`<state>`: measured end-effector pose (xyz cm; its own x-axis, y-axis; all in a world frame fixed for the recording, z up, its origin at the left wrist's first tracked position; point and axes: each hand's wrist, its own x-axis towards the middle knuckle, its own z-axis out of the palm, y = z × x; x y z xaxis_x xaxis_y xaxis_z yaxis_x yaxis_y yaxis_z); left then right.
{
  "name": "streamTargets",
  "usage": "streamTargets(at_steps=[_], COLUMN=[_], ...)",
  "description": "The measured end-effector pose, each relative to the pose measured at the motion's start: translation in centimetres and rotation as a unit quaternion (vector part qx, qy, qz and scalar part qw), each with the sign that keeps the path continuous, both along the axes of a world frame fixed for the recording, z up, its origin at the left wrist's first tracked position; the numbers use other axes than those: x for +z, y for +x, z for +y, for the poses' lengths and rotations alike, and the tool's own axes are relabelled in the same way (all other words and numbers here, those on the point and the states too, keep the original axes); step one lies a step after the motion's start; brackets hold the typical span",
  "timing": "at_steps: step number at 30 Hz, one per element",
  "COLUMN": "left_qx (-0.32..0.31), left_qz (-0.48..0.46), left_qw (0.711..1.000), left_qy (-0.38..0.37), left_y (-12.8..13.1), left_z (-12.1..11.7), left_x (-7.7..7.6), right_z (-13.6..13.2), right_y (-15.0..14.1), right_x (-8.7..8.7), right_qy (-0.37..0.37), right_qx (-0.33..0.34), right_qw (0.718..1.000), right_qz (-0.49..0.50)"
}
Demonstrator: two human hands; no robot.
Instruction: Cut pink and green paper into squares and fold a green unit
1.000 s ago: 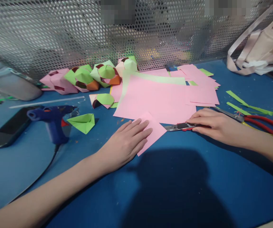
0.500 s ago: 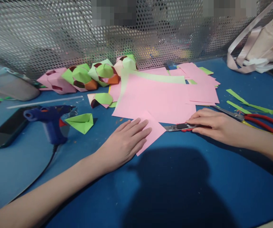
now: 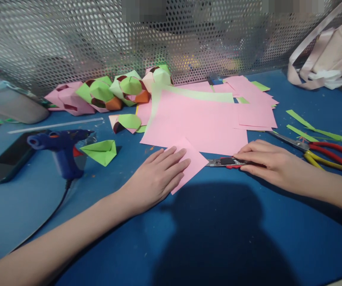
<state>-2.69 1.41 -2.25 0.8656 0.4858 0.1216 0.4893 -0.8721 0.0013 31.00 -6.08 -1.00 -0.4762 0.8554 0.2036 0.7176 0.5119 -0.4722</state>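
Note:
Flat on a small pink piece of paper (image 3: 193,162), my left hand (image 3: 156,176) presses it to the blue table with fingers outstretched. The paper lies turned like a diamond, one corner pointing right. My right hand (image 3: 270,163) is closed around a utility knife (image 3: 226,162) with a red and black body. Its blade lies low, pointing left, the tip at or under the paper's right corner; I cannot tell which. Behind both hands spreads a large pink sheet (image 3: 200,123) over a pale green one (image 3: 215,96).
A blue glue gun (image 3: 66,159), a folded green paper (image 3: 104,153) and a phone (image 3: 8,163) lie left. Folded paper shapes (image 3: 101,91) line the mesh wall (image 3: 78,43). Right are scissors (image 3: 328,153), green strips (image 3: 314,127), stacked pink papers (image 3: 258,115) and a bag (image 3: 331,47).
The view has shifted slightly. My right hand and the knife have barely moved, and more of the scissors' yellow handle shows. My left hand stays on the pink paper.

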Motion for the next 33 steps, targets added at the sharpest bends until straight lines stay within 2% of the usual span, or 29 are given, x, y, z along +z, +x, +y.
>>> streamTargets(at_steps=[9,23,29,33], left_qx=[-0.019,-0.025,-0.021,-0.021], left_qz=[-0.001,-0.002,0.0,0.002], left_qw=[1.0,0.999,1.0,0.999], left_qy=[0.014,0.023,0.02,0.03], left_y=[-0.2,-0.1,-0.1,0.0], left_z=[0.1,0.1,0.1,0.1], left_x=[-0.1,-0.2,-0.1,-0.2], right_z=[-0.1,-1.0,-1.3,-1.5], right_y=[-0.1,-0.6,-0.8,-1.2], right_x=[-0.5,0.1,0.4,0.2], right_qy=[0.013,0.02,0.041,0.079], right_qx=[0.013,0.019,0.031,0.046], right_qw=[1.0,1.0,0.998,0.995], right_qz=[-0.004,-0.01,-0.035,-0.044])
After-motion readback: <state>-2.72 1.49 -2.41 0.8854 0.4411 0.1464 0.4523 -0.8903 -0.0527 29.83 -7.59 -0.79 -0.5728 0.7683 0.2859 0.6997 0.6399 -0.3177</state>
